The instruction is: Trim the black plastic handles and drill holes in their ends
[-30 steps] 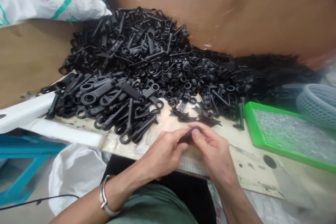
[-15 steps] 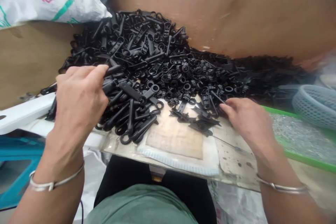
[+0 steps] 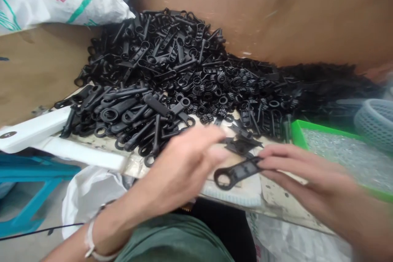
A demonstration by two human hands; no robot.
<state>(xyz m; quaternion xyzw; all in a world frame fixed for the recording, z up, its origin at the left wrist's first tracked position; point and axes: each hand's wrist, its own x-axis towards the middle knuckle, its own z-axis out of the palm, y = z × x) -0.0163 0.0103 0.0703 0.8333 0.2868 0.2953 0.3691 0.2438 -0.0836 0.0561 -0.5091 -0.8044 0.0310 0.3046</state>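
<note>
Your right hand (image 3: pixel 313 178) pinches the black ring-ended plastic handle (image 3: pixel 242 172) opposite its ring end (image 3: pixel 232 178), long axis running 2-to-8 o'clock, ring toward 8, with your blurred left hand (image 3: pixel 188 161) nearer that ring, at its 10 o'clock, grip indeterminable.

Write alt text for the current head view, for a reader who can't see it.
A person's right hand holds a black ring-ended part over a worktable, with the blurred left hand close by. Beyond lie heaps of black parts; at the right, a green tray holds small clear pieces.
</note>
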